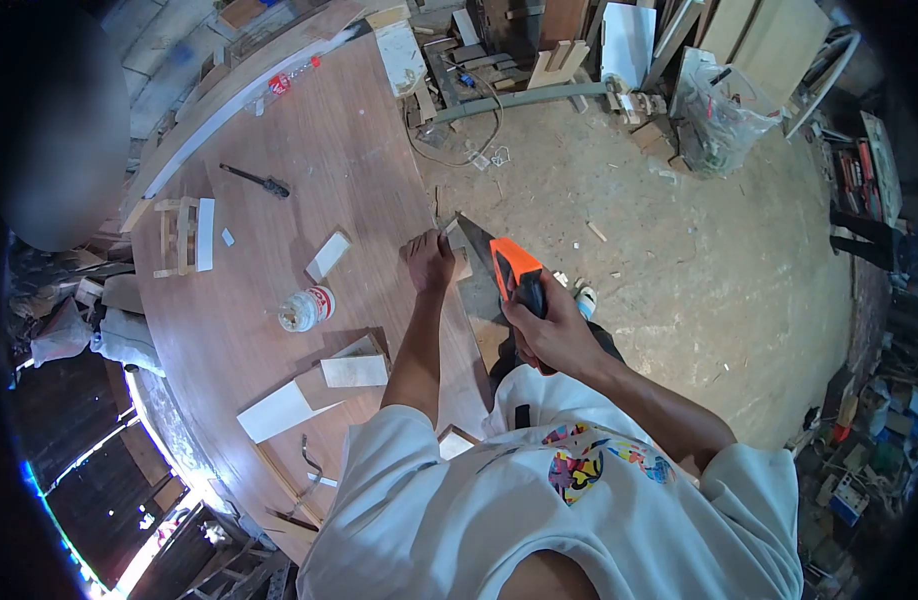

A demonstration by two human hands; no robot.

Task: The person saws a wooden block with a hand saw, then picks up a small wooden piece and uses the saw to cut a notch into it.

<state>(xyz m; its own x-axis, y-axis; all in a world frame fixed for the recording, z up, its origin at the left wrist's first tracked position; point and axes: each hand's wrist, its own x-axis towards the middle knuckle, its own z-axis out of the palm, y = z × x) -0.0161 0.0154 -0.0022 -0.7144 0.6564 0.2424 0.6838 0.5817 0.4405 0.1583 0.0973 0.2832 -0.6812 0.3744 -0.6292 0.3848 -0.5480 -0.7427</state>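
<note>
My right hand (557, 328) is wrapped round the black grip of a handsaw (516, 262) with an orange handle. Its blade points up and left, the tip close to the table's edge. There my left hand (429, 262), fingers curled, presses on a small piece of wood (462, 266) that sticks out past the edge. Most of that piece is hidden under the hand. The blade overlaps the far end of the wood in this view.
On the wooden table (349, 130) lie white-faced wood blocks (354, 371), a clear jar (307, 309), a black tool (256, 181), a small wooden frame (182, 237) and a plastic bottle (294, 76). Scrap boards (559, 62) and a plastic bag (724, 115) stand beyond on the floor.
</note>
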